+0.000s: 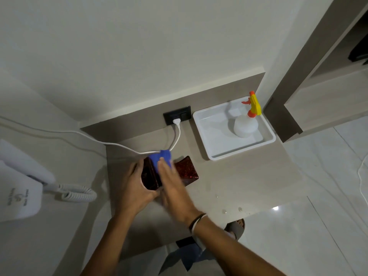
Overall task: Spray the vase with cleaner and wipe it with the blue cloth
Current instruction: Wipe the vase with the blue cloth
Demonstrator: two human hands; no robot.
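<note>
A dark red speckled vase (pixel 187 170) with a flared square rim stands on the beige counter (pixel 239 176). My left hand (pixel 135 188) grips its left side, fingers wrapped around the body. My right hand (pixel 171 186) lies flat on the vase and presses the blue cloth (pixel 161 158) against its upper part; the cloth sticks out past my fingertips. The spray bottle (pixel 246 124), white with a yellow and orange trigger head, stands apart in a white tray (pixel 205 134) at the back right.
A white cable (pixel 119 145) runs from a black wall socket (pixel 177 115) across the counter just behind the vase. A white wall hair dryer (pixel 22 188) with a coiled cord hangs at the left. Water drops (pixel 232 210) lie near the counter's front edge.
</note>
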